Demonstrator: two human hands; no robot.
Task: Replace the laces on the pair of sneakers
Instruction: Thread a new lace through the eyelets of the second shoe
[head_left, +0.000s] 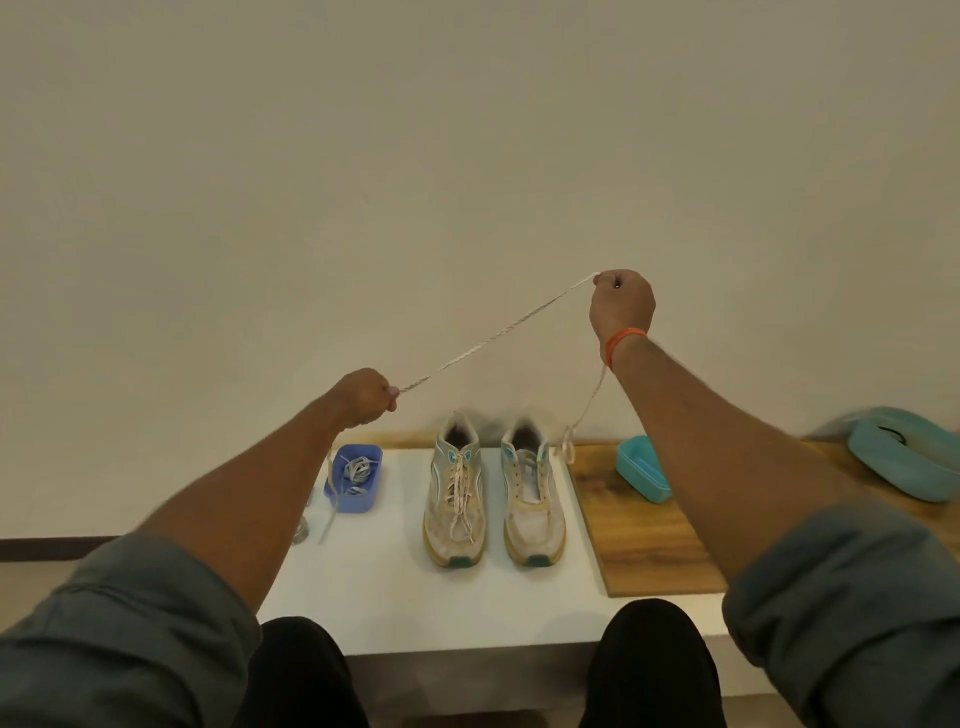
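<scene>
lace (498, 332): I've got it taut, left hand (363, 397) low, right hand (621, 304) high, both pinching
target: unlaced sneaker (532, 493), under right hand

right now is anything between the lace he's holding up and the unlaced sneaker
Nothing visible. The lace is stretched in the air between the left hand and right hand, and the unlaced sneaker sits uncovered below it.

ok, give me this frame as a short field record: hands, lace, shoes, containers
left hand: gripping one end of the lace
right hand: raised higher, gripping the same lace
speckled white lace: taut between both hands, ends dangling
worn white sneaker on the left: laced
worn white sneaker on the right: lace removed
blue plastic tub: holds coiled laces
teal plastic tub: on the wooden board
</scene>
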